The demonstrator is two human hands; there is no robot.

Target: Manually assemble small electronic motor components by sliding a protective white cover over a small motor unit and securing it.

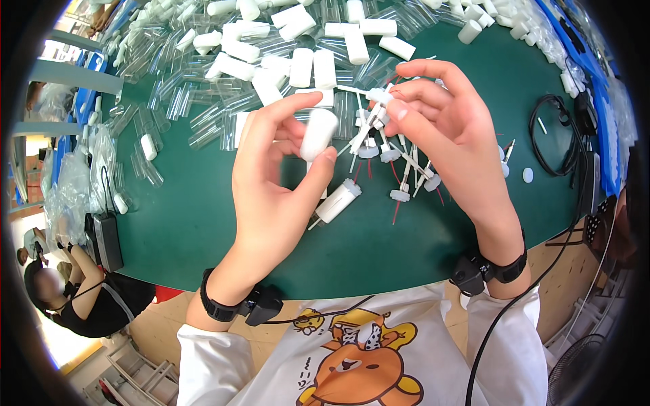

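Between the thumb and fingers of my left hand [271, 183] is a white cylinder [318, 132], tilted slightly. My right hand [453, 132] pinches a small white capped part with a thin stem [380, 97], close to the cylinder but apart from it. Under my right hand lies a loose cluster of similar stemmed parts [399, 195] with grey-white caps and thin red wires. A white cylinder fitted with a grey cap [338, 201] rests on the green table [379, 254] between my hands; a thin stem sticks out of one end.
White cylinders [237, 49] and clear tubes [206, 125] are heaped across the far side. A black cable [538, 128] coils at the right near a loose white cap [528, 175]. Plastic bags and a black box [106, 240] stand left. Another person [88, 298] sits beyond the left edge.
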